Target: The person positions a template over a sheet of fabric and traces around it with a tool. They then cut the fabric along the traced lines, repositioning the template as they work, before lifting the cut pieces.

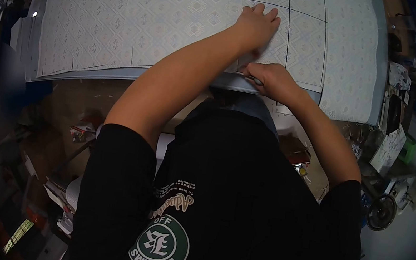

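A pale patterned cloth (170,23), with dark straight lines drawn across its right part, is spread over a table. My left hand (257,26) lies on it beside one of the lines, fingers apart and holding nothing. Nearer to me, at the front edge of the cloth, my right hand (277,83) is closed around a small dark metal tool (255,80). Only a short end of that tool shows below the fingers; its working end and exact kind cannot be made out.
The table's grey front edge (115,74) runs just before my body. Short slits show in the cloth's near edge at left. Papers (390,147), a green stool-like object (408,149) and a round dark wheel (382,212) stand at right. Clutter lies below on the left.
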A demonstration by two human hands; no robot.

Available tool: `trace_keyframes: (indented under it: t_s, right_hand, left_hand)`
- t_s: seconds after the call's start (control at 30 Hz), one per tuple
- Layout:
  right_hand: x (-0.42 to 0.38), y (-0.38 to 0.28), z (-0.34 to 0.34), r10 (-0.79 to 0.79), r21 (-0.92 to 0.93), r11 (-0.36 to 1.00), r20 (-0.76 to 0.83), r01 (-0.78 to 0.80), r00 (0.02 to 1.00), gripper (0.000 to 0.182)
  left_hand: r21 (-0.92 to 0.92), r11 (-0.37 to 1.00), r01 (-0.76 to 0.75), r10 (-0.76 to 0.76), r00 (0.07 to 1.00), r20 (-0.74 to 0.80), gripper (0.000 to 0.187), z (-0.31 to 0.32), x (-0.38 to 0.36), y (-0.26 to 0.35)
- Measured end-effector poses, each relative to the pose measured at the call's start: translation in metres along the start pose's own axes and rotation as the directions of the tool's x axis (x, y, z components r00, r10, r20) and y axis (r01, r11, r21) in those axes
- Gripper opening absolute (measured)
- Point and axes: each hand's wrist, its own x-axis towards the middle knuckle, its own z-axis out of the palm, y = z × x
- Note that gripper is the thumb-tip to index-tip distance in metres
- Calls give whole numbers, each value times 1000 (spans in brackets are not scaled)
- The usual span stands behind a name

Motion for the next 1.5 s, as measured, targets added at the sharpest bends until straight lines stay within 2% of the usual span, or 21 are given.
trace_keyframes:
  t_s: [0.2,0.4,0.47,0.5,0.57,0.6,0.67,0.7,0.77,0.9,1.0,1.17,1.23,1.27,1.33,1.37,1.43,1.5]
  right_hand:
    - [-12,2,18,-60,73,995,-136,71,989,19]
    - [-25,-14,52,63,44,998,-363,-50,930,18]
    - [-26,-33,65,241,25,965,-462,-260,853,16]
    - [-26,-40,68,259,21,959,-477,-284,840,16]
    - [-23,-57,78,408,175,911,-527,-374,746,19]
    - [-19,-65,83,433,178,897,-537,-404,724,19]
    - [-10,-83,92,547,258,821,-610,-509,574,18]
    - [-4,-90,94,564,256,804,-613,-537,553,18]
    - [9,-104,95,586,276,764,-675,-583,449,15]
    - [24,-121,96,665,251,635,-658,-730,353,14]
    - [30,-118,100,689,287,614,-650,-735,322,14]
    - [60,-89,94,629,273,639,-723,-719,286,18]
    - [82,-86,75,645,317,633,-720,-707,255,18]
    - [89,-85,68,659,356,634,-713,-686,239,18]
    - [88,-83,66,685,344,601,-686,-721,244,18]
    - [87,-84,67,716,334,563,-654,-756,244,17]
    - [86,-85,66,706,334,574,-664,-747,245,18]
    - [89,-83,64,699,334,588,-668,-736,255,18]
  left_hand:
    - [30,999,-34,35,999,-17,114,-2,-2,2]
    - [83,983,-166,165,986,15,108,-6,9,-8]
    - [83,976,-200,198,980,29,105,-9,11,-10]
    - [69,976,-206,205,978,22,104,-10,13,-12]
    - [46,967,-250,249,968,14,103,-11,16,-15]
    - [62,965,-256,255,966,32,103,-13,18,-16]
    - [58,953,-297,294,954,50,103,-15,21,-16]
    - [73,952,-298,292,953,81,103,-16,24,-16]
    - [73,944,-323,314,943,112,103,-16,28,-17]
    - [63,932,-357,340,922,183,104,-16,35,-18]
    - [79,930,-360,338,919,203,106,-18,35,-18]
    - [79,924,-375,351,911,215,108,-19,36,-20]
    - [14,913,-407,399,901,169,95,-11,42,-25]
    - [15,910,-414,406,899,167,95,-8,49,-29]
    - [-34,826,-563,560,813,161,78,-2,71,-46]
    - [-32,820,-572,569,806,164,78,-8,85,-59]
    - [66,848,-526,513,846,146,55,-32,114,-84]
    - [47,842,-537,525,837,153,55,-33,120,-93]
